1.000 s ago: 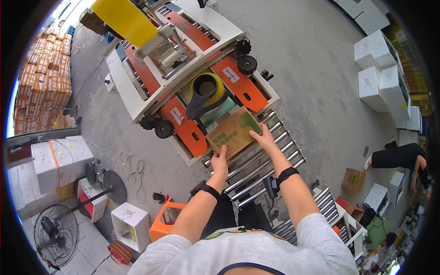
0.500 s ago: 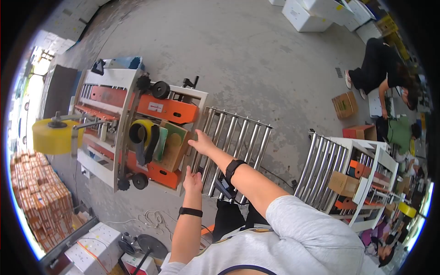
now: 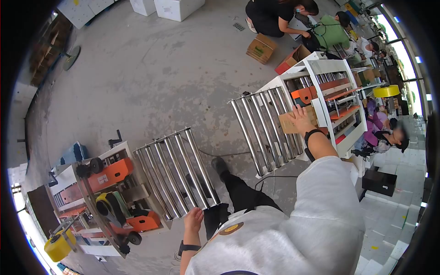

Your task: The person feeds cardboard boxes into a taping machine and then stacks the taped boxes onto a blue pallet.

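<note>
My right hand (image 3: 301, 121) reaches out to the right and lies over a small brown cardboard box (image 3: 288, 123), fingers spread across its top. The box sits where the right roller conveyor (image 3: 266, 130) meets the right taping machine (image 3: 337, 91), partly covered by my hand. Lower down, my left hand (image 3: 194, 220) is beside the near end of the left roller conveyor (image 3: 176, 172). Its fingers are slightly bent, and nothing shows in them.
The left taping machine (image 3: 98, 185) carries a yellow tape roll (image 3: 59, 245). A person in black (image 3: 268, 18) and a person in green (image 3: 331, 33) work near a carton (image 3: 261, 48) at the back. Cables cross the floor between the conveyors.
My view has swung right. My hands have left the box at the left taping machine, which is out of sight now; my right hand has come onto the box at the right machine.
</note>
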`<action>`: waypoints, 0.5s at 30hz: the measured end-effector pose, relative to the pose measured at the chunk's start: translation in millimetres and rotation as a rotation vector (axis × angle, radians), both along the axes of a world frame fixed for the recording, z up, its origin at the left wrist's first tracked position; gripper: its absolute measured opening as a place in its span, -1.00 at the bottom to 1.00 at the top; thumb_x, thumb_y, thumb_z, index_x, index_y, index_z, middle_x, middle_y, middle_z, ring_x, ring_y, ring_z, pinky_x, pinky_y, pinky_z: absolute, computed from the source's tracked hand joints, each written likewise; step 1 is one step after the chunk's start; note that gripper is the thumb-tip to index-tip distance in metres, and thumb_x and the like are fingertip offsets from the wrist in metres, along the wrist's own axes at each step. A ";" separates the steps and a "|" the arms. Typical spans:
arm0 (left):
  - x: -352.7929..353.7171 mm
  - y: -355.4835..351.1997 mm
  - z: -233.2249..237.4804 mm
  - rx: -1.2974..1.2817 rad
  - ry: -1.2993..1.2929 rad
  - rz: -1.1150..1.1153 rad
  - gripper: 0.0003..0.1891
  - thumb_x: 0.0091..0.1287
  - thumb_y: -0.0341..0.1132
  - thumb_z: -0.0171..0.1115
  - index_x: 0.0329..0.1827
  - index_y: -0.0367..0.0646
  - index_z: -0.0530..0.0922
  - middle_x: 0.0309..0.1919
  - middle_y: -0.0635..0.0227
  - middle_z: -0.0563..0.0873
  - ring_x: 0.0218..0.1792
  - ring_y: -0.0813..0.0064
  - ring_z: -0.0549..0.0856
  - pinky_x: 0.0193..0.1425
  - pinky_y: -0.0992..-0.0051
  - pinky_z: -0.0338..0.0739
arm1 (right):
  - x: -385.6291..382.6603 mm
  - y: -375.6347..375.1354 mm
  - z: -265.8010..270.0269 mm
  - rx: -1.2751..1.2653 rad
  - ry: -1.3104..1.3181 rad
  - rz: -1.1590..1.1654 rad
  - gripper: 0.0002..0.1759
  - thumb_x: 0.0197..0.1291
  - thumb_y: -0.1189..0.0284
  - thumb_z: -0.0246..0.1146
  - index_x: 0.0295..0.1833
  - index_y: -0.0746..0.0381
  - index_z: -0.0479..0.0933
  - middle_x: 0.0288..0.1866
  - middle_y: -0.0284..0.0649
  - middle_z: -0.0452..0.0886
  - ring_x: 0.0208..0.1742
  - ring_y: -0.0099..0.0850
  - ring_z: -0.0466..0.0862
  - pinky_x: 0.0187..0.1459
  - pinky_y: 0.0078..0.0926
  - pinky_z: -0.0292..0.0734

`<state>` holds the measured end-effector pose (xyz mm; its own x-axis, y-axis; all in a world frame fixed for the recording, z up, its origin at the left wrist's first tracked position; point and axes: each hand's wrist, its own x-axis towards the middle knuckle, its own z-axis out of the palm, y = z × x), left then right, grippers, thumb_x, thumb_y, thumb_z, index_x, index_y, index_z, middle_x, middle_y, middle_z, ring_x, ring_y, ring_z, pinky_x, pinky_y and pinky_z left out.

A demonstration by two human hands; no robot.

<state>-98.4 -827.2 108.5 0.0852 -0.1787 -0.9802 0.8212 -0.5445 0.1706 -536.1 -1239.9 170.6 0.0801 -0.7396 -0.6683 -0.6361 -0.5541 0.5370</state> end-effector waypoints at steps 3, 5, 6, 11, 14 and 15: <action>12.4 -10.0 -3.0 -0.054 -0.101 -0.014 -0.58 0.16 -0.37 0.20 0.08 -0.30 0.37 -0.12 0.22 0.57 -0.07 0.36 0.57 -0.06 0.43 0.47 | -29.4 -6.1 -28.3 -0.006 -0.310 -0.010 0.15 -0.48 0.35 0.50 0.37 0.06 0.07 0.31 0.03 0.06 0.38 -0.02 -0.03 0.28 -0.03 -0.05; 8.1 -32.3 12.1 -0.133 -0.170 -0.054 -0.57 0.14 -0.39 0.22 0.08 -0.31 0.39 -0.21 0.30 0.60 -0.14 0.48 0.59 -0.13 0.56 0.48 | 5.8 3.6 30.5 0.074 -0.180 0.168 0.01 -0.45 0.35 0.47 0.29 0.09 0.20 0.19 -0.04 0.16 0.28 -0.10 0.13 0.17 -0.20 0.13; 4.2 -44.4 8.5 -0.164 -0.222 -0.159 -0.56 0.13 -0.40 0.23 0.09 -0.33 0.39 -0.20 0.30 0.60 -0.16 0.51 0.59 -0.15 0.58 0.48 | 12.7 5.5 43.6 0.130 -0.190 0.217 0.02 -0.45 0.30 0.45 0.29 0.09 0.18 0.22 -0.01 0.13 0.29 -0.10 0.11 0.15 -0.24 0.12; -44.8 -95.2 20.8 -0.508 -0.457 -0.571 -0.29 0.01 -0.28 0.39 0.25 -0.25 0.28 0.09 0.11 0.49 0.07 0.26 0.50 0.08 0.39 0.42 | 82.5 55.5 44.6 0.164 -0.686 0.409 0.01 -0.50 0.29 0.44 0.25 0.14 0.19 0.13 -0.03 0.18 0.22 -0.11 0.16 0.11 -0.19 0.11; -53.2 -128.8 104.7 -0.676 -1.113 -1.253 0.10 -0.24 -0.10 0.51 0.38 -0.11 0.02 0.31 -0.09 0.09 0.34 -0.10 0.04 0.34 0.04 -0.02 | 161.8 82.0 62.8 0.398 -0.967 0.446 0.09 -0.56 0.28 0.44 0.28 0.19 0.14 0.13 -0.01 0.17 0.19 -0.06 0.17 0.11 -0.14 0.11; -50.0 -130.0 115.3 -0.627 -1.166 -1.373 0.20 -0.32 -0.06 0.53 0.40 -0.08 -0.06 0.34 -0.12 -0.03 0.36 -0.16 -0.10 0.37 -0.04 -0.16 | 191.1 90.7 72.0 0.510 -1.024 0.468 0.11 -0.58 0.27 0.44 0.29 0.21 0.13 0.14 -0.01 0.17 0.18 -0.05 0.18 0.11 -0.12 0.12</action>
<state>-148.3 -957.2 223.8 0.0718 -0.9430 -0.3251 -0.7134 -0.2764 0.6440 -345.1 -1149.2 242.6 0.9225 -0.1724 -0.3453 -0.3201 -0.8415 -0.4351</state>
